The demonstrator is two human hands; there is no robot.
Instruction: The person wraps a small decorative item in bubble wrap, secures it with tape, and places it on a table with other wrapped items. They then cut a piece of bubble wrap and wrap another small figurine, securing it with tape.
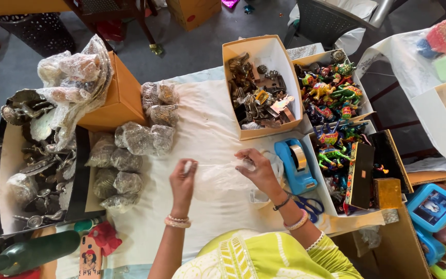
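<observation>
Both pinching: left hand (183, 178) and right hand (256, 168) stretching clear plastic bag (218, 175) open (mouth apart), above white worktop (202, 129).

Wrapped bundles (130, 155) left on the table (207, 129), box of metal pieces (260, 88) far centre, boxes of figurines (331, 113) right of it, tape dispenser (296, 165) near the right hand (258, 170), scissors (308, 205) nearer.

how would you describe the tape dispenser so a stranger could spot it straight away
Start at the white cloth covering the table, then go to the person's right hand. Just beyond it lies the tape dispenser: the only bright blue plastic piece there, carrying a tape roll, beside boxes of metal and painted figurines.
</observation>
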